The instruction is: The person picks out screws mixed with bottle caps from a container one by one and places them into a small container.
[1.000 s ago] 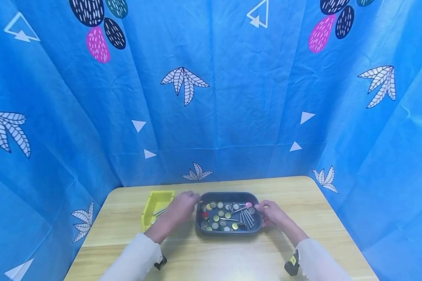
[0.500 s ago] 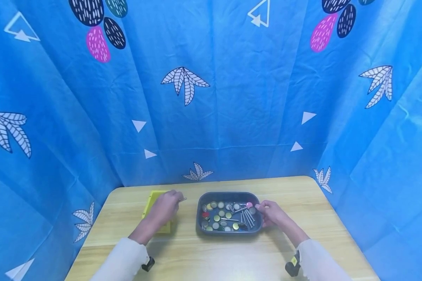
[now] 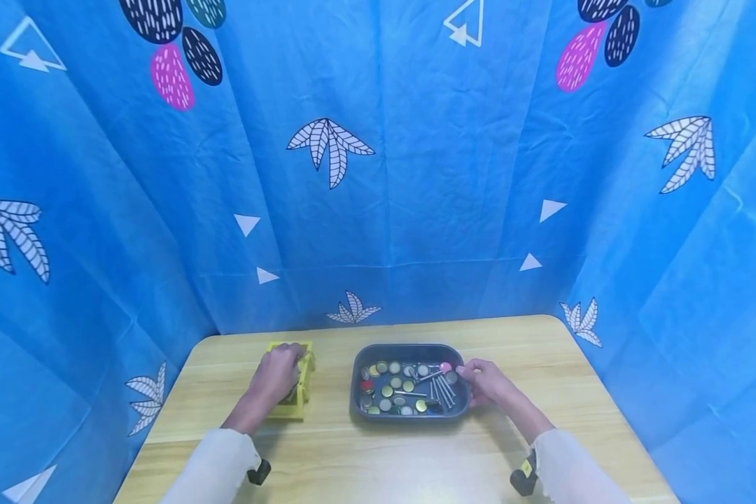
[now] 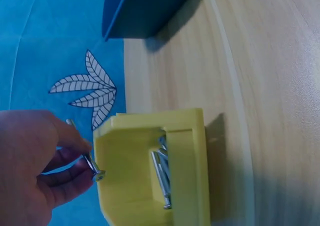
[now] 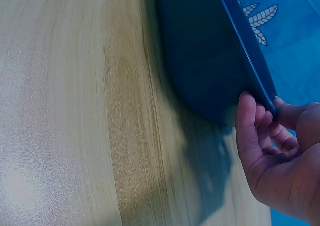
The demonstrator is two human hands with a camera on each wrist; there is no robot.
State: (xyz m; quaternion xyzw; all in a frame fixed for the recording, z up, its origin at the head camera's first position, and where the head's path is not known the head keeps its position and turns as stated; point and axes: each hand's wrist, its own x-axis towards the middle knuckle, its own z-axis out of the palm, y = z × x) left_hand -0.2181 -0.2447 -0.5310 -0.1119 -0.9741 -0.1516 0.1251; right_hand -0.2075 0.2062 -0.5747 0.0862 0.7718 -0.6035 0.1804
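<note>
My left hand (image 3: 274, 374) is over the yellow bin (image 3: 296, 413) and pinches a silver nail (image 4: 89, 163), whose flat head points at the bin's side in the left wrist view. Inside that bin (image 4: 187, 117) lie several similar nails (image 4: 161, 176). With thumb and fingers, my right hand (image 3: 488, 383) grips the right rim of a dark grey tray (image 3: 409, 418); the right wrist view shows the thumb over the rim and the fingers against the outer wall. Round bottle caps (image 3: 387, 391) and a fan of nails (image 3: 444, 392) lie in the tray.
Both containers stand on a light wooden table (image 3: 403, 469), the bin left of the tray with a gap between. A blue patterned curtain (image 3: 453, 210) surrounds the table's back and sides. One pink piece (image 3: 445, 367) sits at the tray's upper right.
My left hand has moved left from the tray's left edge to the yellow bin, still pinching the nail. My right hand has stayed on the tray rim.
</note>
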